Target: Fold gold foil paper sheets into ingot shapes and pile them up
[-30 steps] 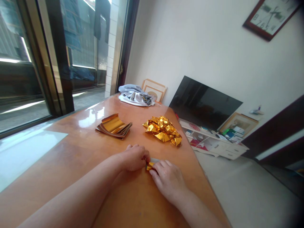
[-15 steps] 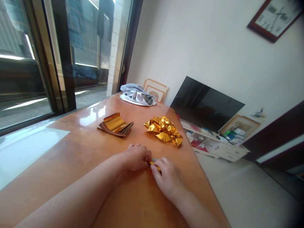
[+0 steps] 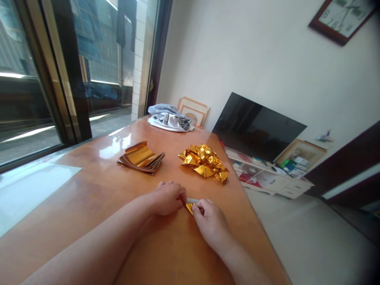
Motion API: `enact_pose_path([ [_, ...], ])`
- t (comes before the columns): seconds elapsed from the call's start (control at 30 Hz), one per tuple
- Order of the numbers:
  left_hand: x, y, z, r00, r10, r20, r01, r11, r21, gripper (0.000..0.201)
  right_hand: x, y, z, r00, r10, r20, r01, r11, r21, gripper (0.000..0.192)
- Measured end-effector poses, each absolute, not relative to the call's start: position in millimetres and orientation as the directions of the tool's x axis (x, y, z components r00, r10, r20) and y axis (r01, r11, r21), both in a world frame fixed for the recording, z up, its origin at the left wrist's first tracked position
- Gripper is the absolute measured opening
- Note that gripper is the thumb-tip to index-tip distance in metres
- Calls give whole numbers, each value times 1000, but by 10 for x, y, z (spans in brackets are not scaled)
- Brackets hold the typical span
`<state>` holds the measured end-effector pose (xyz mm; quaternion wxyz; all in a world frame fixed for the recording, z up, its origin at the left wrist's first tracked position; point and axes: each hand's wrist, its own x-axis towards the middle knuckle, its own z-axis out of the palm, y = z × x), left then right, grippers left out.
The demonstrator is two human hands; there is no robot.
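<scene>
Both hands, the left (image 3: 169, 198) and the right (image 3: 210, 219), rest in the head view on the wooden counter (image 3: 175, 253), on the near side of a crumpled gold pile (image 3: 204, 163). Each grip pinches one end of a small gold paper (image 3: 189, 208), likewise nearer the person than the pile. Along the paper's far edge, a pale stick (image 3: 192, 200) spans the gap between the fingers. Left of the pile, apart from it, sits a stack of gold sheets (image 3: 141, 157); beyond the pile lies a bunched cloth (image 3: 169, 119).
</scene>
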<state>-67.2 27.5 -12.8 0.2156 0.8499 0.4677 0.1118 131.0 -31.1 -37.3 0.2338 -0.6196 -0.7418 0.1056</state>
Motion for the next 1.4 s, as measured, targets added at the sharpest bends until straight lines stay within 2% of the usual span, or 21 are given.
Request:
enact_pose_path([
  [0.43,-605,298,-172,493,870,17,784,-453,424,22,1295,-325,-403,-100,965,243,889,196,-414,16],
  [0.67,-578,285,-150,495,869,14,790,-457,408,20,1327,-376,-399,-114,962,247,878,214,-428,5],
  [0.83,-578,286,-162,496,868,22,792,-463,397,19,1364,-445,-329,-243,936,253,854,331,-403,17],
  [0.93,-580,289,-174,500,865,28,791,-470,392,17,1365,-501,-292,-293,930,223,866,357,-350,27],
  [1.2,-573,291,-166,508,861,18,787,-473,395,18,1353,-607,-284,-341,931,132,928,356,-112,39],
  [1.4,-575,294,-187,510,860,19,789,-476,389,19,1361,-592,-273,-351,925,148,926,366,-88,39],
])
